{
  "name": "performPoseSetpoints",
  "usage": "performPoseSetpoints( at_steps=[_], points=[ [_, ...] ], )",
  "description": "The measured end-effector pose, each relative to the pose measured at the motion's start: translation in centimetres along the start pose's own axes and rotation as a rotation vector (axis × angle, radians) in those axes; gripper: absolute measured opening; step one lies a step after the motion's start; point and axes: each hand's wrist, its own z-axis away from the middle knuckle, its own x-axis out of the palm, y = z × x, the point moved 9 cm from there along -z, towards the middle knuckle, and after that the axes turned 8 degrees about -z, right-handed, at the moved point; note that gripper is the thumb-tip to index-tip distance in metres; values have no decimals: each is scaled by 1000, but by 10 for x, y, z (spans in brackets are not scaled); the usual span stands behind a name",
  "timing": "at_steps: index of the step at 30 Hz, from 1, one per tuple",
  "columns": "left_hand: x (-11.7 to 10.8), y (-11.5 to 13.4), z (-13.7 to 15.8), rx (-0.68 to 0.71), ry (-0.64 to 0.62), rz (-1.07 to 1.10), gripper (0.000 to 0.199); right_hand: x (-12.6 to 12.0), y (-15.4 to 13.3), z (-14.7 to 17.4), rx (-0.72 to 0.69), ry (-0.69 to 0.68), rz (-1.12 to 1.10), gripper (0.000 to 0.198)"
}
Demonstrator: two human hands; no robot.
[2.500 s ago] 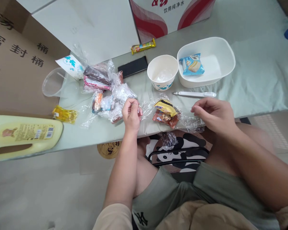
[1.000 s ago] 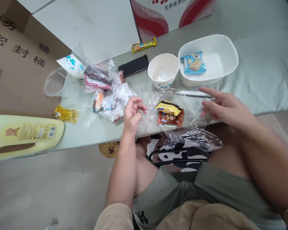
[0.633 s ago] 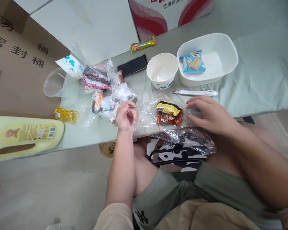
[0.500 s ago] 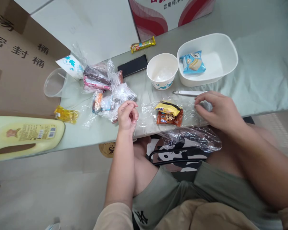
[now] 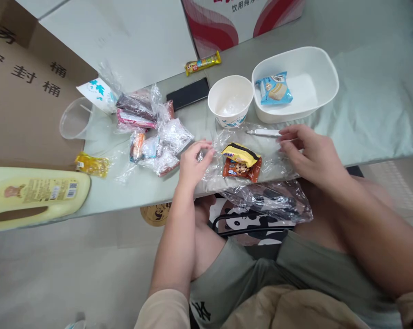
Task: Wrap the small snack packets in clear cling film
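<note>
My left hand (image 5: pixel 195 164) is at the left edge of a sheet of clear plastic film (image 5: pixel 270 164), its fingers bent and the thumb a little apart. At the film's right side, my right hand (image 5: pixel 311 151) has its fingers curled toward the thumb, seemingly pinching the film. Two wrapped snacks lie on the film between my hands: a yellow and black packet (image 5: pixel 240 154) partly over a brown cookie packet (image 5: pixel 238 169). Just beyond them is a white-handled tool (image 5: pixel 263 132), its right end hidden behind my right fingers.
A paper cup (image 5: pixel 230 100) and a white tub (image 5: pixel 324 87) holding a blue snack packet (image 5: pixel 276 89) stand behind. Leftward are a phone (image 5: pixel 189 93), bagged snacks (image 5: pixel 137 112), a clear plastic cup (image 5: pixel 74 121) and a yellow jug (image 5: pixel 55 210). Film (image 5: pixel 271 201) hangs over the front edge.
My left hand has moved right toward the snacks, its fingers spreading from a closed pinch. My right hand has shifted slightly. The film's far edge now reaches farther toward the paper cup.
</note>
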Motion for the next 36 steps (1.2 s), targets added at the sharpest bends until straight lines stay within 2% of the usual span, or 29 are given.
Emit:
performPoseSetpoints(
  at_steps=[5,6,10,15,19,22,26,28,32,34,36],
  points=[
    [-3,-10,-5,-210,131,266,27,15,1,2,-11,-143,26,50],
    [-5,-11,-6,-235,153,329,28,14,1,2,-7,-144,39,47],
    [-11,-22,-6,-322,194,453,27,3,3,-1,55,-135,54,11],
    [-13,-27,-2,-378,203,477,24,-8,14,-7,233,-4,-233,17],
    [-9,-25,-1,-417,207,497,27,-3,20,-14,266,74,-428,21],
    [-6,-25,-2,-439,206,513,30,-2,27,-17,296,127,-445,24],
    [-2,-29,0,-474,184,519,31,-7,38,-16,377,181,-299,21],
    [-1,-31,0,-474,189,517,31,-5,41,-17,386,175,-303,20],
    [-1,-33,-1,-458,204,497,29,6,41,-20,365,113,-540,19],
    [0,-33,-1,-456,204,490,30,9,37,-21,355,78,-599,23],
    [1,-34,-1,-462,200,494,31,15,28,-20,330,-20,-620,34]
  ],
)
